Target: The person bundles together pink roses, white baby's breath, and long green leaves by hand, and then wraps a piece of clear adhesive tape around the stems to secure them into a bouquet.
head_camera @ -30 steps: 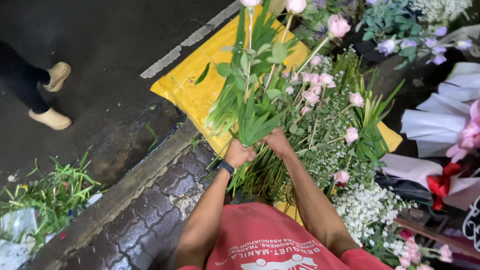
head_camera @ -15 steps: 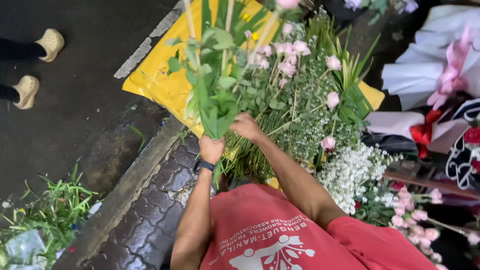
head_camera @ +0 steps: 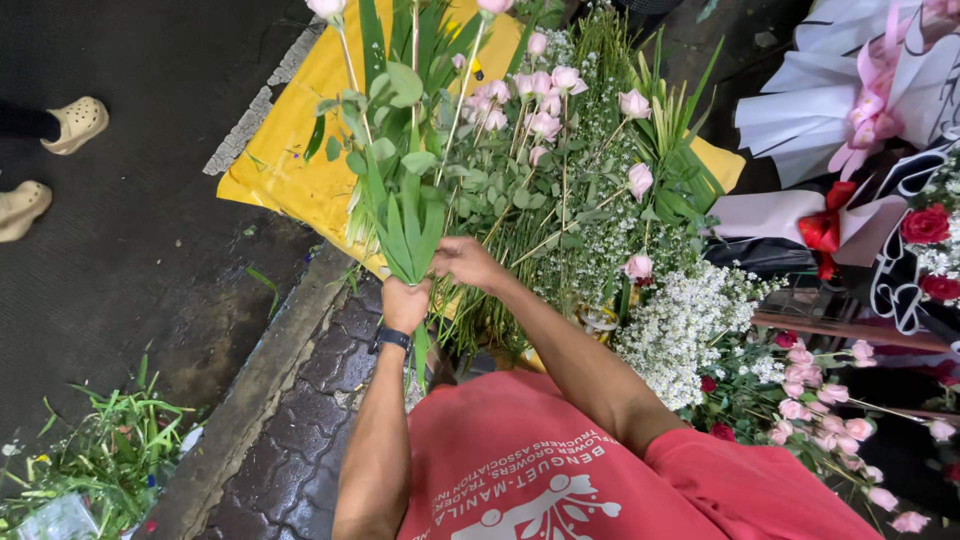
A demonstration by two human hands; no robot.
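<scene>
Now the bunch of leaves and rose stems has risen higher, left hand clenched round its base, right hand half-open, fingers steadying the stems.

I count hands: 2, left hand, right hand | beige clogs: 2 | red roses: 2 | wristwatch: 1

Wrapped bouquets, white filler flowers, beige clogs, leaf scraps.
</scene>
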